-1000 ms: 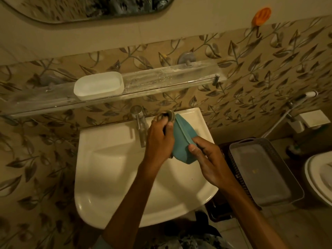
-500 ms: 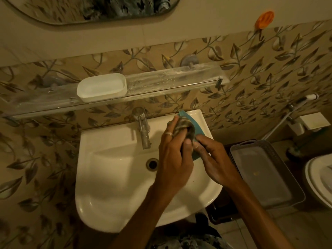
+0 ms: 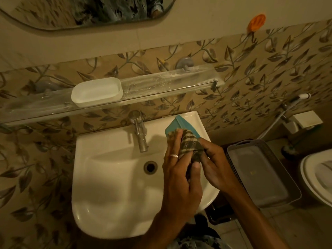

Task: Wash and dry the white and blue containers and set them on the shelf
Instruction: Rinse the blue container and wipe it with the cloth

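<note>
Two hands meet over the right side of the white sink (image 3: pixel 111 186), the largest thing in view, with its tap (image 3: pixel 139 135) at the back. Above it, the clear shelf (image 3: pixel 161 85) on the leaf-patterned wall carries the white container (image 3: pixel 97 91), well apart from the hands. The blue container (image 3: pixel 181 125) is tilted above the sink's right rim, its lower part hidden. The left hand (image 3: pixel 179 175) closes around a checked cloth (image 3: pixel 191 144) pressed against it; the right hand (image 3: pixel 217 168) grips the container from the right.
</note>
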Tool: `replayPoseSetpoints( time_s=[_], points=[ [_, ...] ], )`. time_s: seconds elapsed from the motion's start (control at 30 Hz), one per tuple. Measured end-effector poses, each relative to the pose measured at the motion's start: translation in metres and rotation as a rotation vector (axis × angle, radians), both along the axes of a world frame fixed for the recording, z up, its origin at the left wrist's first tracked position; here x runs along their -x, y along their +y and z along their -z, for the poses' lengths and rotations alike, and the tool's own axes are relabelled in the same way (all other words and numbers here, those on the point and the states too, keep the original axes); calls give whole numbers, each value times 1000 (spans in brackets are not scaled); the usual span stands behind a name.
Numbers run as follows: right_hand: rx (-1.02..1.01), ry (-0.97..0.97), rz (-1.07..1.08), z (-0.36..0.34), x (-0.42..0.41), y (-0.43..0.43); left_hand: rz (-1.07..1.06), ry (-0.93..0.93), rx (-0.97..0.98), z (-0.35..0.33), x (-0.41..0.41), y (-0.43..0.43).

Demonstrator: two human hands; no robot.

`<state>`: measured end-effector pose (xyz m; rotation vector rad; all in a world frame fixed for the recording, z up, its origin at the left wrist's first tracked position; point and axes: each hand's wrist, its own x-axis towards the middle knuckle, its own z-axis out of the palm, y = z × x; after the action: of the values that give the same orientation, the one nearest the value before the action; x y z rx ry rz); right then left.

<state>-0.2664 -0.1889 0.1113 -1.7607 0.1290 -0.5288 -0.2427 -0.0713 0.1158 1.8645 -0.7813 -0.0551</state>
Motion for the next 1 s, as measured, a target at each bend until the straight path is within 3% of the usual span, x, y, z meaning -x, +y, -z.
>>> replayPoseSetpoints(
  time_s=[0.33,0.4,0.53,0.6,0.8,0.9,1.0],
  points=[
    [100,98,8,9,11,16,-68,196,-136,-13,-98,-13],
    [-5,76,18,12,14,14,-113,344,-61,-9,-115,-12],
    [-248,-22,172,16,18,1,-269,794,293,2,-133,1],
    [-354,-53,240,14,18,-6,-292,922,354,8,-131,7],
    [-341,-95,240,2,2,-17,-164,1304,449,15,-97,4],
    [-320,-21,102,-2,-8,-20,-71,1255,512,2,-91,-3],
    [-217,70,-93,-12,-12,-33,-148,1111,526,-11,-100,0]
  ],
)
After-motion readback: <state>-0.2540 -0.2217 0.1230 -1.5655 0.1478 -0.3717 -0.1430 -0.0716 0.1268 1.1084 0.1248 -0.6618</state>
